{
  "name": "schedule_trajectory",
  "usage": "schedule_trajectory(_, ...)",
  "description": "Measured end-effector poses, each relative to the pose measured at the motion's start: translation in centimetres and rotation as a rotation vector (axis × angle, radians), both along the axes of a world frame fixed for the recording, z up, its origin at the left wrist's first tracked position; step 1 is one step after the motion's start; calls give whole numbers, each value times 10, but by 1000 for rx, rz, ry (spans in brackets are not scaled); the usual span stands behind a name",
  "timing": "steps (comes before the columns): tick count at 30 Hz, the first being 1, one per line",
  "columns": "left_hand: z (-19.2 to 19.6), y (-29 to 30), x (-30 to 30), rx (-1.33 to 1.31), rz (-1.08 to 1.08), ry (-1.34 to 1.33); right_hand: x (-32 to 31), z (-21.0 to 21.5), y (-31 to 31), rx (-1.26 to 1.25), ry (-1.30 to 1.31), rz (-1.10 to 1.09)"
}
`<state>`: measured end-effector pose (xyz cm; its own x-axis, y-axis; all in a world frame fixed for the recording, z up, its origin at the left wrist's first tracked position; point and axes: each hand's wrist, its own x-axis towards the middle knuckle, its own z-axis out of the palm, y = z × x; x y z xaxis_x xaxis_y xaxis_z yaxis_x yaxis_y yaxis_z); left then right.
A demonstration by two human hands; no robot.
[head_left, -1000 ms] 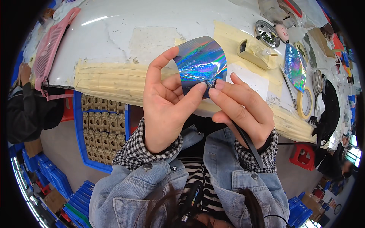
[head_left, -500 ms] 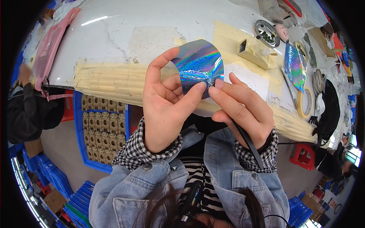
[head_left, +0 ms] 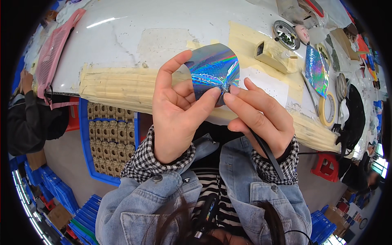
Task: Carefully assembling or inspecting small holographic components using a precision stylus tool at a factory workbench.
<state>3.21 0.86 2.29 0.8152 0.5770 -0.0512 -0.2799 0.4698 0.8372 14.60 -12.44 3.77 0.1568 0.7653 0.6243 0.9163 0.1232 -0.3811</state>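
A curved sheet of shiny blue-silver holographic film (head_left: 212, 67) is held above the table's front edge, its surface full of small bright facets. My left hand (head_left: 175, 106) is closed on it, the thumb pressing its lower edge and the index finger bracing the upper left side. At the lower right corner, the fingertips of my right hand (head_left: 263, 116) pinch the film next to my left thumb. A narrow black flat tool (head_left: 269, 154) runs back from under my right palm toward the wrist; its front end is hidden. Whatever lies between the fingertips is too small to make out.
On the table (head_left: 126, 45) to the right are a yellowish block (head_left: 271, 57), a round dish of dark bits (head_left: 286, 34), another holographic sheet (head_left: 317, 71), metal tweezers (head_left: 310, 93) and a tape roll (head_left: 327, 110). Below left is a blue crate (head_left: 87, 143) of camouflage-patterned cases. A co-worker's hand (head_left: 27, 81) shows far left.
The film has tilted slightly and its reflections have shifted. Both my hands keep nearly the same grip, moving very little. The co-worker's hand at the far left has shifted slightly.
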Motion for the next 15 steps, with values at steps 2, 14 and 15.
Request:
schedule_trajectory(2, 0, 0, 0, -12, -2, -1, -1, 1, -1, -2, 3, -6)
schedule_trajectory(14, 0, -1, 1, 13, 27, 17, -2, 2, -1, -22, 43, -11)
schedule_trajectory(15, 0, -1, 1, 20, 26, 18, -2, 3, -1, -27, 52, -7)
